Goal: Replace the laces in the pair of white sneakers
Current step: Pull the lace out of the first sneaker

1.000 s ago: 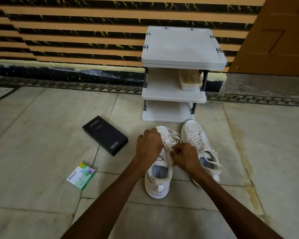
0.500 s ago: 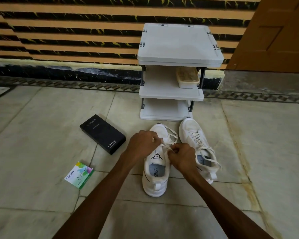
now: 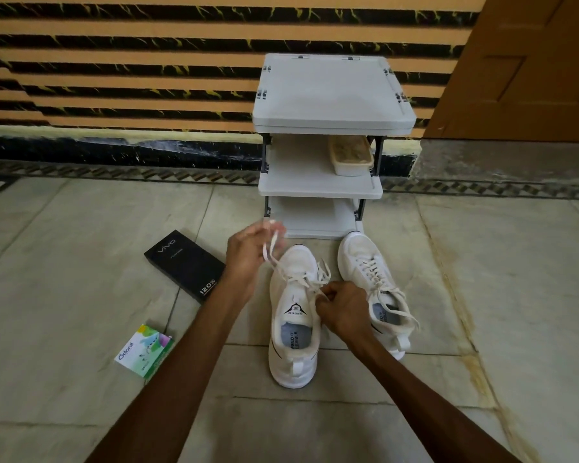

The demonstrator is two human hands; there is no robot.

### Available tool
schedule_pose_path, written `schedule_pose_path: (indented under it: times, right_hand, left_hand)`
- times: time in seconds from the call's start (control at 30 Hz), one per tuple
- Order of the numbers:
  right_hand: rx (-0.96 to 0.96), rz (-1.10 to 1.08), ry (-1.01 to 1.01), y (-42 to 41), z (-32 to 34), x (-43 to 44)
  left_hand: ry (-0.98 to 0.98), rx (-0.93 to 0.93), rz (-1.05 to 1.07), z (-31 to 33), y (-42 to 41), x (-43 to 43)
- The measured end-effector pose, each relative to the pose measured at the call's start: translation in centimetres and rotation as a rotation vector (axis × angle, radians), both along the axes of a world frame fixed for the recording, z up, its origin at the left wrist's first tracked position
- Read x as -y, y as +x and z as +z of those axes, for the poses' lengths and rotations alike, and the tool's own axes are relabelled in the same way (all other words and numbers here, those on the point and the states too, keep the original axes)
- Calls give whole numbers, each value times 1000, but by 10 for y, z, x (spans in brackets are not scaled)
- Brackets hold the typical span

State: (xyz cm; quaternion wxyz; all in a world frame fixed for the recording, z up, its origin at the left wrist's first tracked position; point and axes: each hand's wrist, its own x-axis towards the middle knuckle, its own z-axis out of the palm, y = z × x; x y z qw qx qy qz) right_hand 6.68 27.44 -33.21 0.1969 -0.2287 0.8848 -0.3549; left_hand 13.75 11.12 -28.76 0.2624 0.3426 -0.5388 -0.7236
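Pinching a lace (image 3: 270,244) end in the curled, blurred fingers (image 3: 261,232) of the left hand (image 3: 246,253), holding it raised and taut at 11 o'clock of the near sneaker (image 3: 293,332). Pinching another stretch of that lace with the right hand (image 3: 343,310), fingers curled tight at the sneaker's 3 o'clock edge, just beside the tongue. Resting this sneaker on the floor (image 3: 81,262), toe pointing to 12 o'clock, lace hanging loose across the upper eyelets. Showing the second sneaker (image 3: 368,269) just beside it at 2 o'clock, laced, ends trailing over the collar. Showing a black box (image 3: 184,265) at 10 o'clock and a green packet (image 3: 144,350) at 8 o'clock, both lying flat. Showing a white rack (image 3: 331,95) at 12 o'clock against the wall, holding a tub (image 3: 350,155) on the middle shelf.
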Motion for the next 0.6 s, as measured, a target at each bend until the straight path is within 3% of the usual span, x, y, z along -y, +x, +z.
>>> schedule_pose_path:
  times: [0.1,0.17,0.23,0.3,0.4,0.47,0.53,0.6]
  right_hand:
    - [-5,-9,10,0,-1,1]
    - [-8,-5,9,0,-1,3]
    - [-5,6,8,-1,-1,4]
    - [-7,15,14,-2,-2,3]
    - [-8,15,27,-6,-5,1]
    - [-15,7,18,-6,-7,0]
    - [-5,6,-3,-6,-9,1]
    - [13,13,-14,-6,-9,3]
  left_hand:
    - [-706,456,-369,-24,7,-15]
    - [-883,713,-532,-38,5,-25]
    - [-928,751,-466,-39,-2,-33]
    - [-753,525,-258,-25,-8,-32]
    - [-19,49,153,7,-10,1]
    - [353,-209,171,15,-6,19]
    - [396,-142,98,9,0,22]
    - [177,183,4,-6,3,15]
